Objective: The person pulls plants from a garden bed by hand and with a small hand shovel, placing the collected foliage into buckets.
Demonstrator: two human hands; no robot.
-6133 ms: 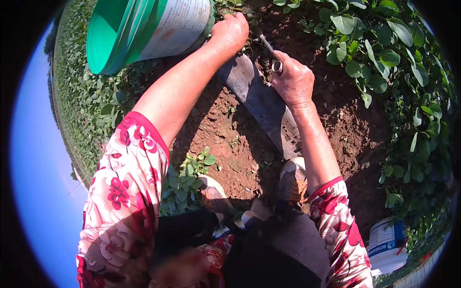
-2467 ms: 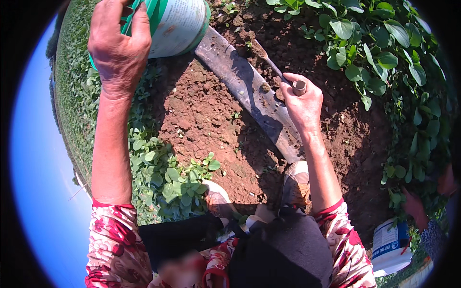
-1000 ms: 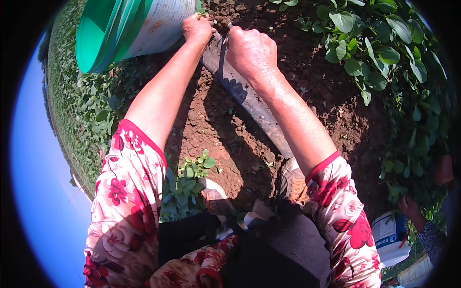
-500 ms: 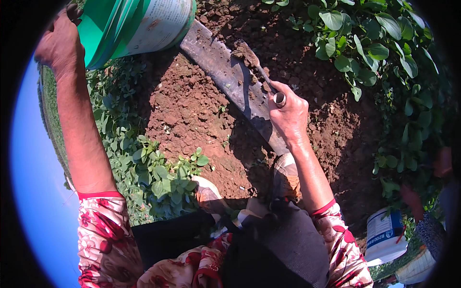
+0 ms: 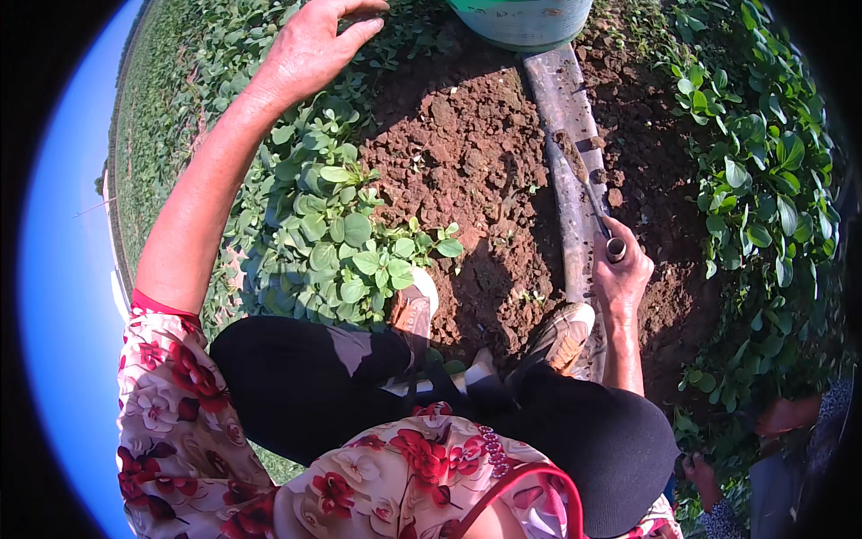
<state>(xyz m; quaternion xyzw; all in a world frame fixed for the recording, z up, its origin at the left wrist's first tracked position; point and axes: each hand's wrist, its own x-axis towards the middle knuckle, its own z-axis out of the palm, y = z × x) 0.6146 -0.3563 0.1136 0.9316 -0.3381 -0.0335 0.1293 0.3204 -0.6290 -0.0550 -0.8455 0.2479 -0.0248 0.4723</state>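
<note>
In my right hand is a soil-caked hand trowel with a hollow tube handle; my fingers are wrapped round it. Its narrow blade points away from me, over a long flat grey strip dotted with soil. Out to the far left, my left hand is empty, its fingers apart above the leafy plants. A white and green bucket stands at the far end of the strip, cut off by the picture's edge, away from my left hand.
Crumbly brown soil lies left of the strip. Broad-leaved green plants grow on the left, and more plants on the right. My shoes are at the near end. Another person's hands show at the lower right.
My left hand has let go of the bucket, which now stands at the strip's far end. My right hand still grips the trowel. The whole view has shifted and turned.
</note>
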